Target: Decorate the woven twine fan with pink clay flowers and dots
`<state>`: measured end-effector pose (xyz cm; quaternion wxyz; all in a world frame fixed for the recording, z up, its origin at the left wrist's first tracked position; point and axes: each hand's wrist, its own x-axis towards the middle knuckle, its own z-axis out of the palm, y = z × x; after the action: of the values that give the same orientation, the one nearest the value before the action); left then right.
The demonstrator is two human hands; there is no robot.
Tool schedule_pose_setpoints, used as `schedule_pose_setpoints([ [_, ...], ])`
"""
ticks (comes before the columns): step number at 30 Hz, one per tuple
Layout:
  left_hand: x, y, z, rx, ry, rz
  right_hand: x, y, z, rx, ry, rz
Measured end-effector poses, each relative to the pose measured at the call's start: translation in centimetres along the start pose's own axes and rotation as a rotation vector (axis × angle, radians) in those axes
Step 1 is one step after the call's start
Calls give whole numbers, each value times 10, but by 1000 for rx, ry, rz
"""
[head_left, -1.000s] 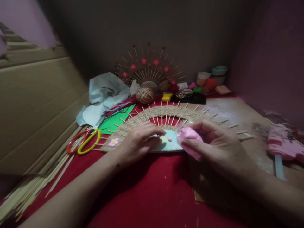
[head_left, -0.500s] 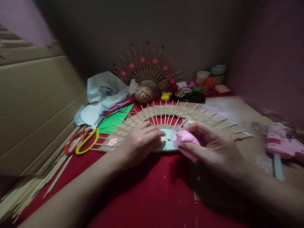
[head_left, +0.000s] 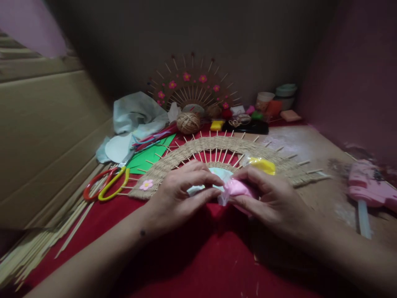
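My right hand (head_left: 269, 198) grips a packet of pink clay (head_left: 237, 188) in clear plastic, thumb below and fingers above. The thumb and fingertips of my left hand (head_left: 182, 188) close on the wrapper's left edge. Behind the hands arches a woven straw fan (head_left: 214, 144) with thin sticks poking out all round. One pink flower (head_left: 146, 185) sits at its left end. At the fan's base, a light blue half-round piece (head_left: 221, 171) is mostly covered by my hands. A packet of yellow clay (head_left: 263, 165) lies on the fan's right side.
Scissors (head_left: 114, 184) and a bundle of sticks (head_left: 43, 248) lie left on the red cloth (head_left: 198, 256), beside green sheet (head_left: 151, 155). A twine ball (head_left: 188, 123) and a flowered fan (head_left: 194, 85) stand behind. A pink glue gun (head_left: 367, 184) is at right.
My left hand has lifted from the light blue piece and moved to the pink clay's wrapper. My right hand has shifted slightly, uncovering more of the yellow packet.
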<state>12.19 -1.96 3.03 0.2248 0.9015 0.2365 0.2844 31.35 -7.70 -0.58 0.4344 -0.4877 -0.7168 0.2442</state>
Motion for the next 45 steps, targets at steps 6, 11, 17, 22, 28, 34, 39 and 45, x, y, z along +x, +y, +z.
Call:
schedule_pose_setpoints([
  [6,-2,-2,8,136,-29,51,-1,2,4,-15,-67,30],
  [11,-4,-2,14,205,46,189,-1,-2,3,-53,-157,110],
  [17,-5,1,21,261,43,300,2,-5,2,-93,-214,114],
  [22,-4,3,23,204,43,245,-1,-6,3,-60,-202,78],
  [28,-5,2,-4,-550,-212,-354,0,-3,1,-9,-96,77],
  [34,-3,-8,-11,-1157,-1,-376,0,-3,2,28,-74,63],
  [39,1,-15,-2,-1187,76,-440,-4,-3,5,29,-87,46],
  [45,-1,-12,-2,-1210,75,-497,-3,-4,5,-15,-97,46],
])
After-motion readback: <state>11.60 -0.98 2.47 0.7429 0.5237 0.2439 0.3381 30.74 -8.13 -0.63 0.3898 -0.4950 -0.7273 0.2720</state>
